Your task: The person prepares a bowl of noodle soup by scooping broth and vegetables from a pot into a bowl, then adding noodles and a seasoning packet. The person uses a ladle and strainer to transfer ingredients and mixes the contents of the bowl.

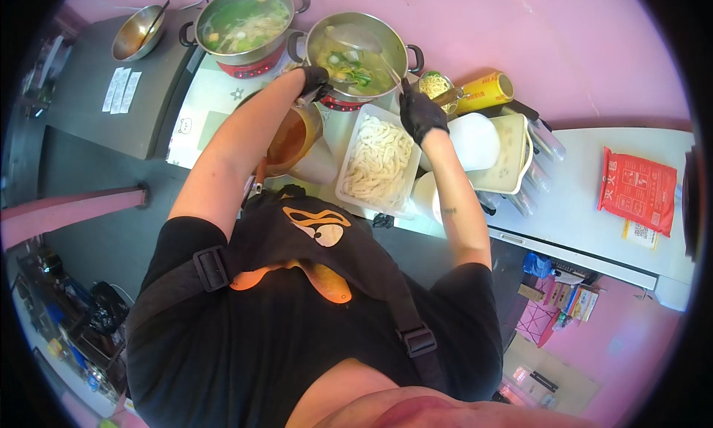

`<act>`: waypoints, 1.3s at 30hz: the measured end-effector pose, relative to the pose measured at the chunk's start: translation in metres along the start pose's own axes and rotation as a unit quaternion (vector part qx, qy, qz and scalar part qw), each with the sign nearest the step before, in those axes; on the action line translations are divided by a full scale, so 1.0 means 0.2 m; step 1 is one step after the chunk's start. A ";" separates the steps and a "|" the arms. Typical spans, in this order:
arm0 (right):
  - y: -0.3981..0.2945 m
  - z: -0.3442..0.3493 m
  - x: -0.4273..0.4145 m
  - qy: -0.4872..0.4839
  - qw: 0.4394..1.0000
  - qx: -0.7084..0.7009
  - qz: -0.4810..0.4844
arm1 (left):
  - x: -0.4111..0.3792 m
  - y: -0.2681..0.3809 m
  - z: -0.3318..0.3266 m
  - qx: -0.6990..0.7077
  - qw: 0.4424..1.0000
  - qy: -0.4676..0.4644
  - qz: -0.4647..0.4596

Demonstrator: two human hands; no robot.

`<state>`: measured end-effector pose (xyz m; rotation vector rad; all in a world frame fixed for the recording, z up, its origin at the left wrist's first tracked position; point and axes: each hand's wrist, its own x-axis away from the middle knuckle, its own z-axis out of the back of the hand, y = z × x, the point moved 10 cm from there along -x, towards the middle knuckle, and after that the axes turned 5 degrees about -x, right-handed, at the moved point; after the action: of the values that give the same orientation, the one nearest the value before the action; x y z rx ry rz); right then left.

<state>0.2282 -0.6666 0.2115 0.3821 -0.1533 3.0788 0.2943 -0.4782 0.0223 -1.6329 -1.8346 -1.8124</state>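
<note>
My left hand (pixel 316 82), in a black glove, is closed at the near left rim of a steel pot (pixel 410 43). It grips what looks like a metal utensil, mostly hidden by the fingers. Pale broth, leafy greens (pixel 356 76) and light pieces fill that pot. My right hand (pixel 419 111), also gloved in black, holds the metal shaft of a skimmer (pixel 356 38), whose round head is over the pot's far side. A wooden handle (pixel 447 96) shows beside this hand; whether it belongs to the skimmer I cannot tell. Below lies a plastic tub of thick white noodles (pixel 379 157).
Another steel pot (pixel 245 27) of greens and broth sits on a red cooker (pixel 250 67). A container of reddish sauce (pixel 289 135) is under my left forearm. Rightward are thin noodles (pixel 435 85), a yellow film roll (pixel 487 91), a lidded tub (pixel 507 155) and a red packet (pixel 638 188).
</note>
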 end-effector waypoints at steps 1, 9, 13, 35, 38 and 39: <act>-0.03 0.03 -0.05 0.004 1.000 -0.021 0.010 | 0.00 0.02 -0.04 0.008 0.998 -0.050 -0.028; -0.03 -0.18 -0.36 0.001 0.997 0.041 0.067 | -0.65 -0.25 0.22 -0.084 0.985 -0.121 -0.090; 0.05 -0.24 -0.21 -0.045 0.999 0.005 0.019 | -0.39 -0.11 0.15 -0.264 0.957 0.021 -0.118; 0.02 -0.23 0.13 0.068 0.977 -0.201 0.023 | 0.07 -0.12 -0.19 0.060 0.986 0.107 -0.113; 0.07 -0.15 0.14 0.104 0.964 -0.243 0.034 | 0.07 -0.13 -0.17 0.053 0.985 0.125 -0.110; 0.09 -0.17 0.12 0.095 0.950 -0.295 0.035 | 0.07 -0.13 -0.16 0.050 0.984 0.134 -0.108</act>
<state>0.1958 -0.6802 0.1826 0.0498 -1.0600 2.9084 0.2521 -0.4880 0.0247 -1.1295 -2.0032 -1.8755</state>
